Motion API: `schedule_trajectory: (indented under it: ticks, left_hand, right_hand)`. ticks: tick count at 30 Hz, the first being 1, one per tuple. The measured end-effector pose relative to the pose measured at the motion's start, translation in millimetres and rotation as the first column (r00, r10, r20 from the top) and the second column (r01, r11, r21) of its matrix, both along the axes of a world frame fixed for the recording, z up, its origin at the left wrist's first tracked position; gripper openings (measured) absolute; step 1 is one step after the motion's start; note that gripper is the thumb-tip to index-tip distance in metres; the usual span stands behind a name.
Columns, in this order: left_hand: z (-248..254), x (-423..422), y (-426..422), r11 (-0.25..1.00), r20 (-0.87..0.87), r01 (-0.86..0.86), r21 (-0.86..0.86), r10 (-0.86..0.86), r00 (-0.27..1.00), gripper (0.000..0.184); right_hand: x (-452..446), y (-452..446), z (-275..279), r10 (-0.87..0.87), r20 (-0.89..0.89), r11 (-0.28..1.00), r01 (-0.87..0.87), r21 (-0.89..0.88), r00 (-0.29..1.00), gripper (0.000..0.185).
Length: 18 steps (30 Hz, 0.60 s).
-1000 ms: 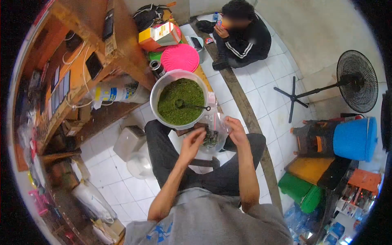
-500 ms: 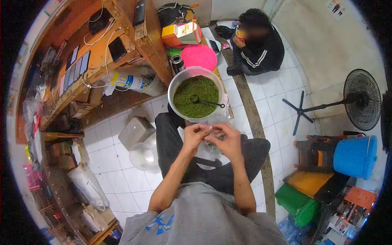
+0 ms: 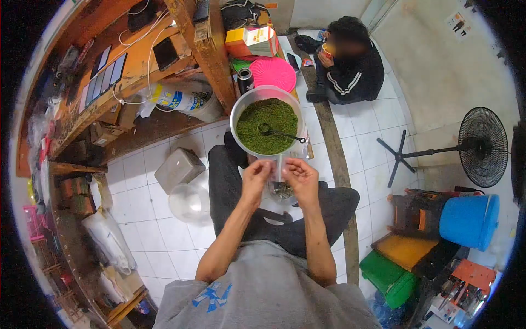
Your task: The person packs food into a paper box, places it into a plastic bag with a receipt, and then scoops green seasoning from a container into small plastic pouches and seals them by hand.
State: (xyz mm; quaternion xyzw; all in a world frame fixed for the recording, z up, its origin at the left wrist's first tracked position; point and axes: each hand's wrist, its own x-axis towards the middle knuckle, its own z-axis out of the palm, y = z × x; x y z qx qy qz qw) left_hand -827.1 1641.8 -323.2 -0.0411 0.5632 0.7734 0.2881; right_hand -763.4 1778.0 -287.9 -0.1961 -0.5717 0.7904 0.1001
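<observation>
My left hand point(image 3: 257, 178) and my right hand point(image 3: 301, 177) face each other above my lap, fingertips pinched. Between them they stretch a small clear plastic bag point(image 3: 278, 169), one edge in each hand. Just beyond is a large whitish tub point(image 3: 234, 129) filled with chopped green herb-like material point(image 3: 263, 116). A black scoop point(image 3: 282, 134) lies on the green material, its handle reaching to the tub's right rim. Under my hands, partly hidden, sits a clear container point(image 3: 282, 191) with small items I cannot make out.
Behind the tub are a pink plastic lid point(image 3: 274, 74), a dark can point(image 3: 245, 80) and an orange-yellow box point(image 3: 249, 43). A person point(image 3: 353, 66) sits at the far right with a cup. A fan point(image 3: 482, 147) stands right; a wooden shelf point(image 3: 211, 66) rises left.
My hands have moved slightly apart, so the clear plastic bag now shows stretched between them. The whole view has shifted a little. The tub and scoop have stayed put.
</observation>
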Motion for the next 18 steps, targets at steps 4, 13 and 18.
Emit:
schedule_trajectory:
  ticks: [4,13,18]
  left_hand:
    - [18.8,-20.5,-37.8,0.914,-0.391,-0.369,-0.167,0.282,0.876,0.019]
    - [80.2,-13.5,-18.7,0.851,-0.542,-0.107,-0.515,-0.226,0.809,0.012]
    - [50.6,-23.9,-15.7,0.908,-0.469,-0.023,-0.418,-0.194,0.862,0.022]
  right_hand:
    - [1.1,27.4,-5.7,-0.121,0.098,0.975,0.100,0.196,0.988,0.019]
    - [-23.0,3.5,19.9,-0.049,0.012,0.809,0.033,0.586,0.999,0.010]
    - [-30.1,-3.7,39.6,0.052,0.065,0.711,-0.082,0.698,0.997,0.010]
